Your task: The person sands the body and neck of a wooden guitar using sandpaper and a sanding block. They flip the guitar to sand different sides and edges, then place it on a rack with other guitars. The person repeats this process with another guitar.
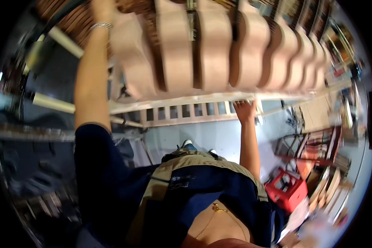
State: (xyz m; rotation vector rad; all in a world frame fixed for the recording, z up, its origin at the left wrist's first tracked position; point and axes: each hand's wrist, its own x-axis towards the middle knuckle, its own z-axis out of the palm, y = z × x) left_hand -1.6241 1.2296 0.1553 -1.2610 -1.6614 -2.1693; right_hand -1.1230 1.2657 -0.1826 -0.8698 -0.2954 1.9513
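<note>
A row of unfinished guitar bodies (213,49) with pale curved wooden sides stands upright on a slatted wooden rack (173,121). My left arm, with a bracelet at the wrist, stretches far forward past the left end of the row. Only the back part of my left hand (103,9) shows at the top edge; its fingers are out of sight. Lower down and to the right, my right hand (245,110) is at the rack's front rail (211,98), its fingers bent over the wood. The guitars are smeared by motion.
A red plastic crate (287,189) stands on the floor at the right, near a dark red frame (318,144) and stacked wood pieces (330,188). Pale wooden bars (53,102) jut in at the left. Dark guitar-shaped pieces (37,161) lie below them.
</note>
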